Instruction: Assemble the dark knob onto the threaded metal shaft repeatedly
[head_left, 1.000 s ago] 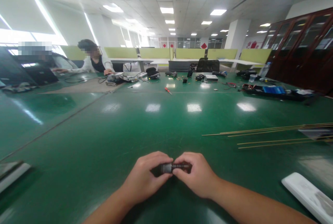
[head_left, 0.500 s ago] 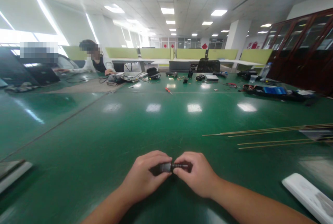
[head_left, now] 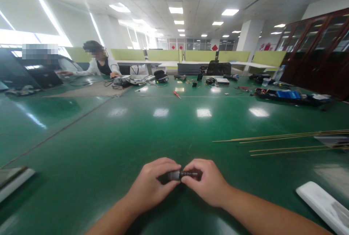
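Both my hands meet low in the middle of the head view, over a glossy green table. My left hand is closed round the thicker end of a small dark cylindrical part. My right hand pinches the part's thinner, ribbed end between thumb and fingers. The part lies level between the two hands, just above the table surface. Most of it is hidden by my fingers.
Several thin wooden rods lie to the right. A white flat device sits at the near right, and a flat grey object at the near left. Tools and cables litter the far edge. A seated person works at the far left.
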Demonstrator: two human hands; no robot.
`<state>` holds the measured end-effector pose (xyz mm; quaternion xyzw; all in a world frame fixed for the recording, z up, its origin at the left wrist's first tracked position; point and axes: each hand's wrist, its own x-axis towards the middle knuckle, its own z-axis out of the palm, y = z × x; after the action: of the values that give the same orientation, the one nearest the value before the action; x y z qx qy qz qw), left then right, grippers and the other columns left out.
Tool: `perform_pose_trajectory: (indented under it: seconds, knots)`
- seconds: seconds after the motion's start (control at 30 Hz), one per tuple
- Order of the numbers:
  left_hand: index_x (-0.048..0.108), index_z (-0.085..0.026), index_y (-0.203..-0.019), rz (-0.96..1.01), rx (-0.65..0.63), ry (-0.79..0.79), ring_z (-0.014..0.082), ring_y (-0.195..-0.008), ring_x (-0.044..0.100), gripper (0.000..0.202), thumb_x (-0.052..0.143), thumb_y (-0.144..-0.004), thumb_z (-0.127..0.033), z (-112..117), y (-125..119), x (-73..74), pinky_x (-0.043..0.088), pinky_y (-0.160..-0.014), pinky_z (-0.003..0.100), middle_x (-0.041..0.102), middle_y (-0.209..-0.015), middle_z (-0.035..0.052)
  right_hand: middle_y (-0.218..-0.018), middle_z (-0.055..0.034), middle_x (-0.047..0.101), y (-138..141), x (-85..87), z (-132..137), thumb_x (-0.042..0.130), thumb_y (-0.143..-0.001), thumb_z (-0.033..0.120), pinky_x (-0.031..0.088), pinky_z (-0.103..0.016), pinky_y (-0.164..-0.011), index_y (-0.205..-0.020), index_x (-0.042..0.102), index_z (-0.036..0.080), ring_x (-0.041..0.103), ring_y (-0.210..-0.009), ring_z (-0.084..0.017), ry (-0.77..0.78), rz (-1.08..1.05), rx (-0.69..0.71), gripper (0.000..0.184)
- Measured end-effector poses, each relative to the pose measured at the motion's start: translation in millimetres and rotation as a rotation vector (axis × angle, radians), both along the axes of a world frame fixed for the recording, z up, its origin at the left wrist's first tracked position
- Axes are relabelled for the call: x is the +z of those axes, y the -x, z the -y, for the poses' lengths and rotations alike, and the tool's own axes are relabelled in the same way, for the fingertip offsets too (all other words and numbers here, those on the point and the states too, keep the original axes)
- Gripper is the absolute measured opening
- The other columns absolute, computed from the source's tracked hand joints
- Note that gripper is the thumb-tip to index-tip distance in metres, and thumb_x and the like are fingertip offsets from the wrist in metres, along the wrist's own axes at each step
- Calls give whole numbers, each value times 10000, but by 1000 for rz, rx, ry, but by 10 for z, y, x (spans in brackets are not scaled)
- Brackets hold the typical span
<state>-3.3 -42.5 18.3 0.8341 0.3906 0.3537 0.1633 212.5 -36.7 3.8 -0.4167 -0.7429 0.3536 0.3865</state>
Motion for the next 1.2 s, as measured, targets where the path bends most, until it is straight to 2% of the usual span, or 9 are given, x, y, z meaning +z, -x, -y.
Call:
perform_pose_trajectory:
  seconds: [1.2]
  knots:
    - [752, -234, -1042, -15, -4, -47, 168, -893, 730, 238, 734, -817, -157, -19, 37, -15, 594, -820, 254, 763, -990, 40, -710, -3, 688, 2, -50, -10, 740, -792, 211, 421, -232, -591, -788, 740, 181, 599, -633, -141, 33, -22, -6, 30]
